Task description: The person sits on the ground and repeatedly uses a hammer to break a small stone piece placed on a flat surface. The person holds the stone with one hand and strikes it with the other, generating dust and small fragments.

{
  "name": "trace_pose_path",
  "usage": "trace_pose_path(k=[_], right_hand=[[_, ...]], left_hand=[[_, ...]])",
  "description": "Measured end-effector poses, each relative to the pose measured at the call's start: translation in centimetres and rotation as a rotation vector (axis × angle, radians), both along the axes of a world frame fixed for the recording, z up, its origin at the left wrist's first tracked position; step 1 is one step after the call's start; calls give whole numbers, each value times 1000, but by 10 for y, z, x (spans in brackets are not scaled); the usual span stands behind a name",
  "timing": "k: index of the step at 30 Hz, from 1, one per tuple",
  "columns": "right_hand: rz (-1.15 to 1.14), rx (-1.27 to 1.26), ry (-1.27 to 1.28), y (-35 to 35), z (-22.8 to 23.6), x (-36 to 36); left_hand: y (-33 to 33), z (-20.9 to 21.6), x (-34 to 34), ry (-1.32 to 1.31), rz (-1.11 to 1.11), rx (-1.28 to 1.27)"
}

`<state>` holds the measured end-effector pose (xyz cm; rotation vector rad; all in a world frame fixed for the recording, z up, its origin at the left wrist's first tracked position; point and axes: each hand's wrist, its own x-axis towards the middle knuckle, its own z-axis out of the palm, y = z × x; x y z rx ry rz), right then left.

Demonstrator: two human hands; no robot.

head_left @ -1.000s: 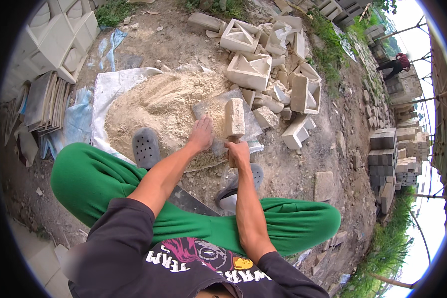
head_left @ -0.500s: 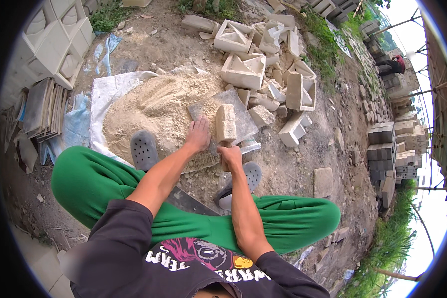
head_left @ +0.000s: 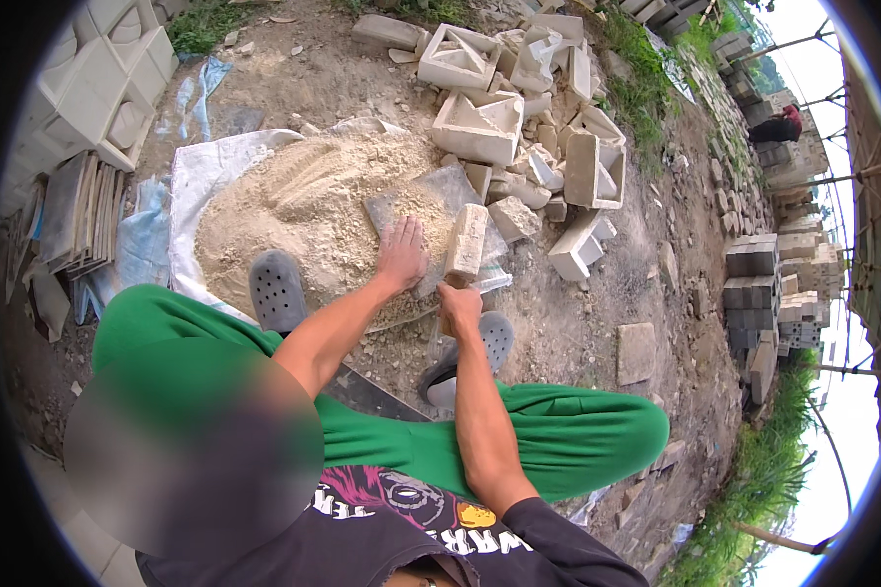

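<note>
My left hand (head_left: 401, 252) lies flat, palm down, fingers spread, arm stretched forward; my right hand (head_left: 458, 303) is clenched in a fist, forearm straight

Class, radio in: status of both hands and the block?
Left hand flat on sand pile. Right hand grips upright stone block. Broken blocks close behind.
</note>
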<state>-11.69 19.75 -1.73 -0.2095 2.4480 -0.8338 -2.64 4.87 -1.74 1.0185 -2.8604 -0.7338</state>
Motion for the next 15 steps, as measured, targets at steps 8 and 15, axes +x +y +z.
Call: trace_pose_path(k=[8, 15], right_hand=[[24, -139, -115, -12, 7, 22], [48, -187, -138, -10, 15, 23]], left_hand=[[-85, 4, -14, -143, 26, 36], [-101, -19, -25, -24, -190, -62]])
